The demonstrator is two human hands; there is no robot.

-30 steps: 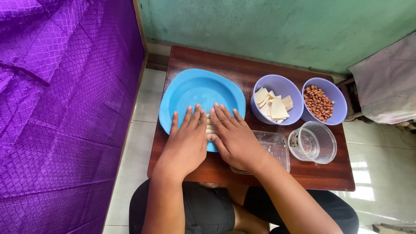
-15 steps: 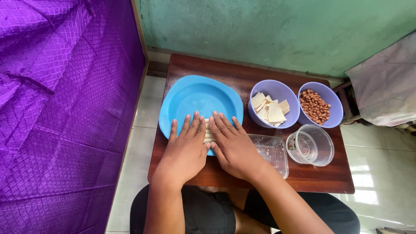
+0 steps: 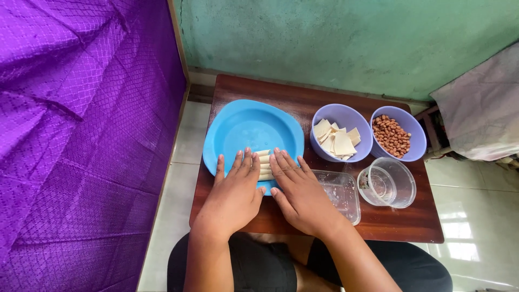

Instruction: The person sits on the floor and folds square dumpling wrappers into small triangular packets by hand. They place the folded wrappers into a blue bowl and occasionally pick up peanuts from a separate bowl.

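On blue plate (image 3: 243, 127) | left hand (image 3: 233, 192), right hand (image 3: 303, 194) flat, grip released | pressing dough rolls (image 3: 264, 165)

- A green painted wall (image 3: 346, 38), scuffed and patchy, runs across 12 o'clock
- Purple quilted fabric (image 3: 81, 135) fills the 9 o'clock side
- A small dark wooden table (image 3: 400, 221) stands at centre
- Pale glossy floor tiles (image 3: 470, 200) at 4 o'clock catch bright daylight
- A greyish cloth (image 3: 481, 113) drapes at 3 o'clock
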